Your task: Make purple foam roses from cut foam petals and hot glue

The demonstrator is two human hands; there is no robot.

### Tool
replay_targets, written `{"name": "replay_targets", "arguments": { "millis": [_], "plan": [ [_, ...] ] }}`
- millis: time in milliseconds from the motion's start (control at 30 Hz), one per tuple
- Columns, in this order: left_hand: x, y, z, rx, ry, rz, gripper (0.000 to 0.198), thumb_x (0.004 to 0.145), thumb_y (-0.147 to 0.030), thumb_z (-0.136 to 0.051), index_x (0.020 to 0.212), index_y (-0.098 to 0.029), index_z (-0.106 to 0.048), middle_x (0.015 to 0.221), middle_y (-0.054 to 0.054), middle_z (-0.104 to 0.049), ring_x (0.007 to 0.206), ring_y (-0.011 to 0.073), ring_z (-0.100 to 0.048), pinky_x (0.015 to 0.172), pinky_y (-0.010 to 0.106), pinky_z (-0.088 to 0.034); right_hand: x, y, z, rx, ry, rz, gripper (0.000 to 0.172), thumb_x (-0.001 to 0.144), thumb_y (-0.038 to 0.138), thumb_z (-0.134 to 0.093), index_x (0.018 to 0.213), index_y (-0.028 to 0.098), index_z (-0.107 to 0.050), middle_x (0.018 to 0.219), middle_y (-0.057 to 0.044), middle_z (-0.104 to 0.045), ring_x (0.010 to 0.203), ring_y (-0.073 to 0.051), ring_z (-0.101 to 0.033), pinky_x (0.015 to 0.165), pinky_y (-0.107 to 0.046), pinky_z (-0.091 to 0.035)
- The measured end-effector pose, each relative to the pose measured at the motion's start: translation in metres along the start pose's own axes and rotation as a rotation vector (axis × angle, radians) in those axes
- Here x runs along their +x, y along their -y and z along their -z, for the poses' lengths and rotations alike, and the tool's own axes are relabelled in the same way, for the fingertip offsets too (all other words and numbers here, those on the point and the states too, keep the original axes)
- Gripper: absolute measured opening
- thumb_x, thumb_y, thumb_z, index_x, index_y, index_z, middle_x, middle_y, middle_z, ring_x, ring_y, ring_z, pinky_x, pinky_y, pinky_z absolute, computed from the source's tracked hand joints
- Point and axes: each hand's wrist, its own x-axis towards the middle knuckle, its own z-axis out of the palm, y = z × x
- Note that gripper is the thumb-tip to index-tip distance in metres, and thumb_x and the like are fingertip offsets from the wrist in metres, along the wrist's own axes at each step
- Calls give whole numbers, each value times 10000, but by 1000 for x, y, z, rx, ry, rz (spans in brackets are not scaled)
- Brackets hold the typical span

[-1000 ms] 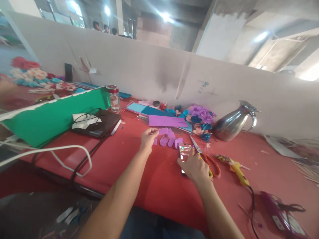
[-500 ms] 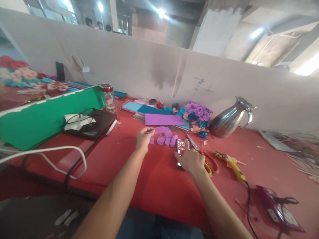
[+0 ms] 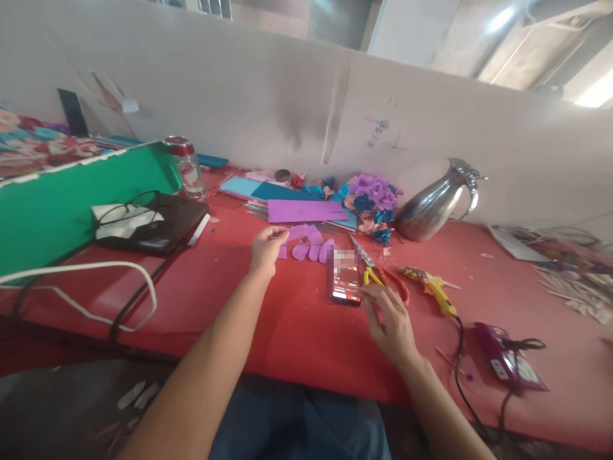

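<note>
My left hand (image 3: 266, 246) rests on the red table (image 3: 297, 326) with its fingers pinched on a small purple paper piece (image 3: 297, 232). More cut purple pieces (image 3: 313, 250) lie just to its right. My right hand (image 3: 390, 319) hovers with fingers spread beside a lit phone (image 3: 345, 278), its fingertips close to the phone's lower right corner and holding nothing. Scissors (image 3: 378, 271) with orange and yellow handles lie just beyond that hand. A purple paper sheet (image 3: 306, 211) lies behind the cut pieces.
Paper flowers (image 3: 371, 201) and a steel jug (image 3: 433, 201) stand by the white partition. A yellow glue gun (image 3: 433, 286), its cord and a purple power strip (image 3: 510, 364) lie at right. At left are a glass jar (image 3: 186, 167), glasses on a dark case (image 3: 148, 220), a green board (image 3: 62, 204).
My right hand has come off the phone and pulled back towards me, fingers now spread. The left hand keeps its pinch on the purple piece. The view has tilted down.
</note>
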Motion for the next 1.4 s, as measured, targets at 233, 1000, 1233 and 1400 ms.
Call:
{"name": "replay_targets", "arguments": {
  "millis": [233, 1000, 1233, 1400],
  "plan": [
    [-1, -1, 2, -5, -7, -2, 147, 561, -251, -728, 674, -176, -673, 625, 1, -587, 583, 99, -482, 504, 202, -328, -9, 2, -2, -17, 46, 110, 257, 890, 142, -457, 1091, 205, -604, 1034, -102, -658, 1023, -231, -606, 886, -419, -475],
    [0, 0, 3, 4, -5, 9, 185, 554, -286, -750, 685, -178, -678, 604, -24, -536, 571, 90, -449, 531, 212, -325, 86, -1, -3, 124, -102, -353, 262, 905, 331, -424, 1029, 198, -614, 942, -63, -727, 973, -209, -647, 864, -323, -463],
    [0, 4, 0, 23, 16, -16, 140, 568, -252, -736, 672, -176, -683, 610, -17, -571, 574, 89, -459, 540, 208, -338, 69, -20, -2, 143, 311, 57, 318, 954, 269, -389, 1166, 219, -621, 981, -56, -722, 965, -186, -626, 904, -339, -443],
    [-3, 0, 2, 39, 12, -29, 129, 580, -249, -731, 678, -178, -687, 617, -9, -587, 584, 93, -482, 554, 211, -353, 70, -23, -4, 148, 395, 203, 339, 962, 261, -406, 1248, 229, -585, 1041, -65, -703, 994, -191, -623, 922, -374, -449]
  ]
}}
